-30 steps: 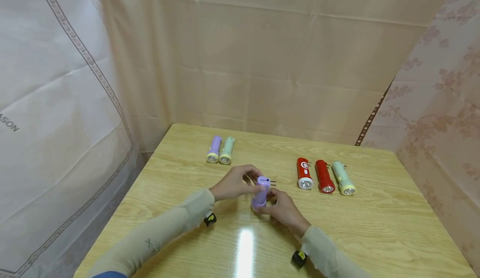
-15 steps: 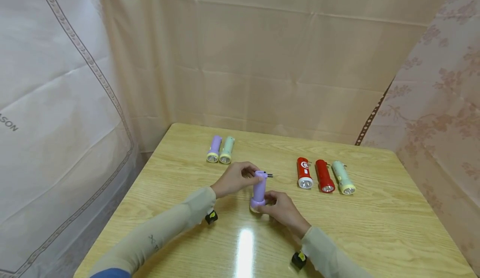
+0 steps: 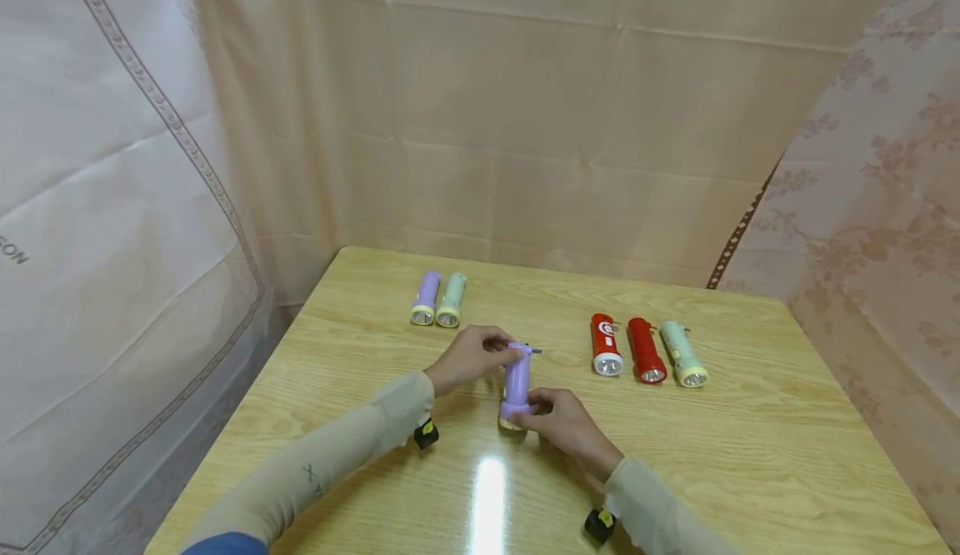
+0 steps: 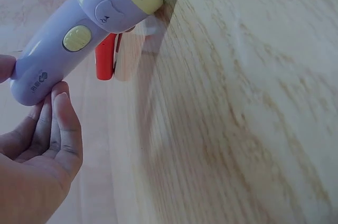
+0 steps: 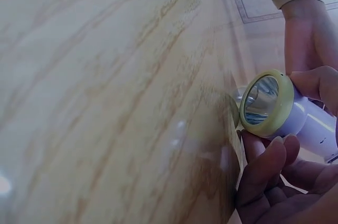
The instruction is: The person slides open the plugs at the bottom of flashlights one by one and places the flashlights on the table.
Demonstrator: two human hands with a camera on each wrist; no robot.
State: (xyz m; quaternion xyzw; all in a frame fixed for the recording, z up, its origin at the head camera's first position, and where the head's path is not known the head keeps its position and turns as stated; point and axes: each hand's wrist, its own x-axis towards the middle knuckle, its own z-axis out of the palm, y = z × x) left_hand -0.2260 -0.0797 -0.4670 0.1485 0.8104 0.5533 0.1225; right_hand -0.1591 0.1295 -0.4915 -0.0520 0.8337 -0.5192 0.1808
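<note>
My L grip [image 3: 471, 361] pinches torch [image 3: 517, 384] up top, R grip [image 3: 566, 426] pinches low, prob. so it's steady head-down.

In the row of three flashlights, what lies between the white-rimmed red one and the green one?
The all-red flashlight lies between the white-rimmed red flashlight and the green flashlight, as the head view shows.

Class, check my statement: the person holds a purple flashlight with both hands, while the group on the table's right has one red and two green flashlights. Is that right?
Not quite: that group has two red flashlights and one green flashlight, as the head view shows. The left hand and right hand do hold a purple flashlight.
</note>
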